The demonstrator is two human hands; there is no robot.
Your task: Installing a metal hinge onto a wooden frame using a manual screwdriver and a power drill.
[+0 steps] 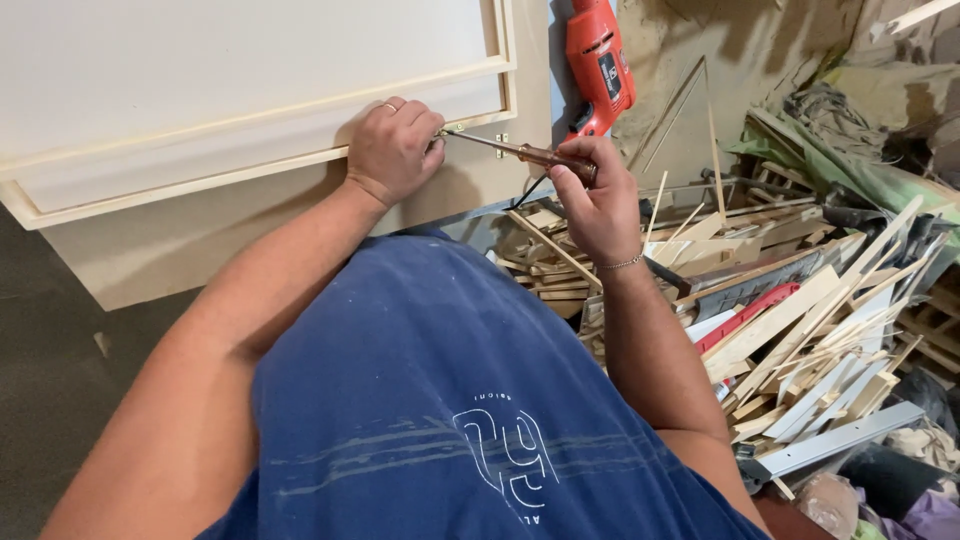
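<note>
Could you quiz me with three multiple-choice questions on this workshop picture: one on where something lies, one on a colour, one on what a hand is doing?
1. Where does the power drill lie?
A. Above the right hand
B. On the scrap wood pile
C. In the left hand

2. What colour is its body?
A. Blue
B. Red-orange
C. Green

3. What is the right hand doing?
A. Resting open
B. Gripping a screwdriver
C. Holding the drill

Answers: 1 A, it rests beyond the right hand. 2 B, plainly red-orange. 3 B, fingers wrap the screwdriver, its tip by the left hand on the white panel.
</note>
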